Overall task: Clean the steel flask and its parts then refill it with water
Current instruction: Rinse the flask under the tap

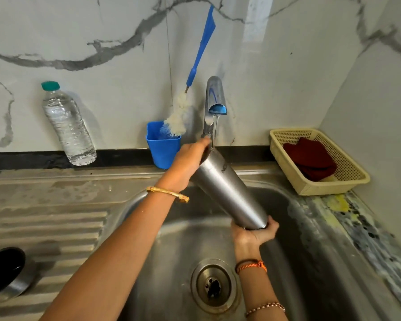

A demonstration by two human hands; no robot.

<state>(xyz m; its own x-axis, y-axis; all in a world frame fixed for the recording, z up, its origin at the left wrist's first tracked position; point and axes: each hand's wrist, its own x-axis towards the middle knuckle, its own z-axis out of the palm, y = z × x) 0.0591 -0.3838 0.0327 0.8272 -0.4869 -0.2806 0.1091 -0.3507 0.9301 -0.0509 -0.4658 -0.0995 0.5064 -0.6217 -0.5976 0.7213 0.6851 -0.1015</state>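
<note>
The steel flask (229, 191) is held tilted over the sink basin (322, 262), its mouth up under the tap (214, 98). A thin stream of water runs from the tap into the mouth. My left hand (189, 158) grips the flask near its top rim. My right hand (255, 235) cups its base from below. The flask's lid (7, 273), black inside with a steel rim, lies on the ribbed drainboard at the lower left.
A blue-handled bottle brush (195, 72) stands in a blue cup (163, 149) behind the sink. A clear water bottle (67, 126) stands at the back left. A cream basket (347, 179) with a red cloth sits at the right. The drain (214, 286) is below the flask.
</note>
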